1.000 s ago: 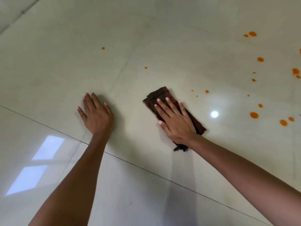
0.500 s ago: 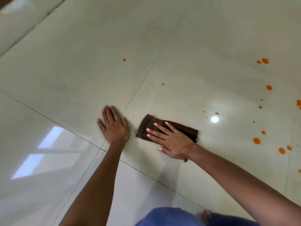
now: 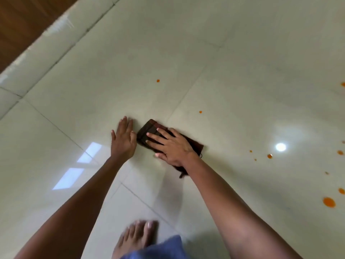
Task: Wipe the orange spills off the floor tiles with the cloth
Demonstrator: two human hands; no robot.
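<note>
Pressing on what, that right hand (image 3: 171, 146)?

On the dark cloth (image 3: 147, 130), fingers spread and flat, just right of centre frame. The left hand (image 3: 123, 139) lies open on the floor tiles (image 3: 242, 71) just beside it, propping.

And the orange spills (image 3: 269, 156)?

None under the cloth that I can see. The nearest drop (image 3: 200, 112) sits up and right of it, another drop (image 3: 158, 80) higher. The big blot (image 3: 329, 202) is well apart, at the right edge.

How to wipe well, then?

I'd spread the palm's weight evenly, sweep toward that near drop, and cover it fully so it lifts rather than smears.
</note>
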